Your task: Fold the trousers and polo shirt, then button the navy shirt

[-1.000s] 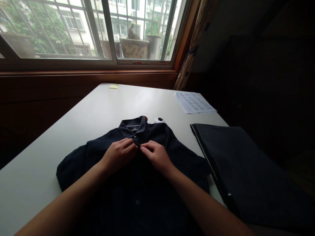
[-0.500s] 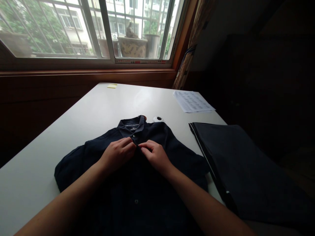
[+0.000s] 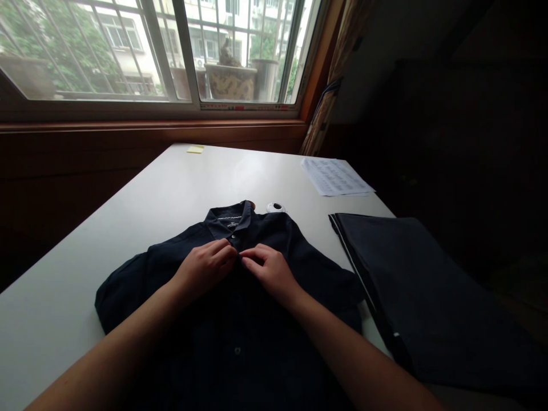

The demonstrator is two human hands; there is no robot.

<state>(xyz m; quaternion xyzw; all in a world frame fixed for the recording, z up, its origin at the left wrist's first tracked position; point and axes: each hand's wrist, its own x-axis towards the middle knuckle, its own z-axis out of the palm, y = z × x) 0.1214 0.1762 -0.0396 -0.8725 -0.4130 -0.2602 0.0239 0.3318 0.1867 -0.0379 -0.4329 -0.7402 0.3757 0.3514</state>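
A dark navy button-up shirt (image 3: 274,308) lies front side up, its collar (image 3: 229,220) pointing away from me. My left hand (image 3: 209,262) pinches the front edge of the shirt below the collar. Close beside it, my right hand (image 3: 268,268) grips the same front strip between thumb and forefinger. The fingertips nearly meet and hide whatever lies between them. One pale button (image 3: 233,236) shows just above my hands, and another button (image 3: 237,351) lower down the front.
The shirt rests on a white table (image 3: 141,211). Folded dark cloth (image 3: 419,285) lies to the right. Printed papers (image 3: 336,178) sit at the far right, a yellow sticky note (image 3: 195,149) at the far edge. A white round object (image 3: 275,208) is behind the shirt's shoulder.
The fingertips of my right hand have shifted slightly left, toward my left hand. The shirt front between them sits a little flatter.
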